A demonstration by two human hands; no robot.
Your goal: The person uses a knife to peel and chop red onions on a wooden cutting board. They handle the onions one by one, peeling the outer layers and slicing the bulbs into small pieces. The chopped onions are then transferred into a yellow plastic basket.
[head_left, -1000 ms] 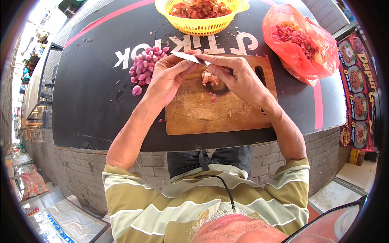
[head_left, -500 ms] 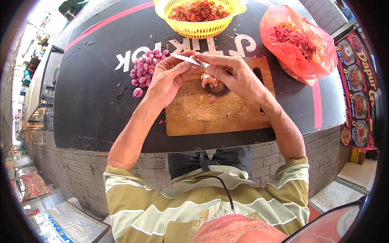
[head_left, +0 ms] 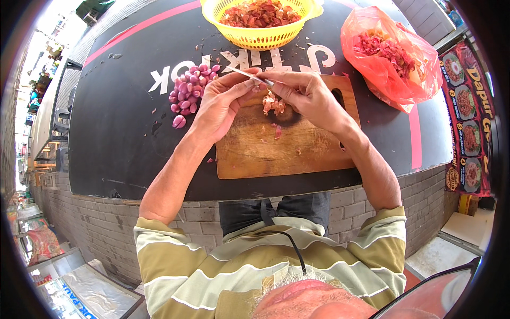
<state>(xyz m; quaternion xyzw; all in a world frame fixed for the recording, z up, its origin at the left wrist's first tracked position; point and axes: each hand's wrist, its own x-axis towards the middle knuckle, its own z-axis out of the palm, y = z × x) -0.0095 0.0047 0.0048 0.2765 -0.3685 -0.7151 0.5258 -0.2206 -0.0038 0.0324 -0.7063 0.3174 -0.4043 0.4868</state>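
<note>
A black table with pink stripes is set on a floor of grey bricks, with daylight seen at the far left. A wooden board is laid at the near side.

The knife is held up over the far left part of the board. Its flat side was seen half a second ago; now it has been turned, and mostly a thin edge is shown. By this, it seems, the blade is being tilted for small, careful work. The handle end is gripped by the closed fingers of the right hand. The fingers of the left hand are bent close to the blade; whether an onion is pinched there cannot be told.

The yellow basket at the far side is filled with brown-red skins. At the far right, pink and pale skins are held in a thin red bag, left open at the top. Small purple onions are heaped left of the board, and pale peels are dropped on it.
</note>
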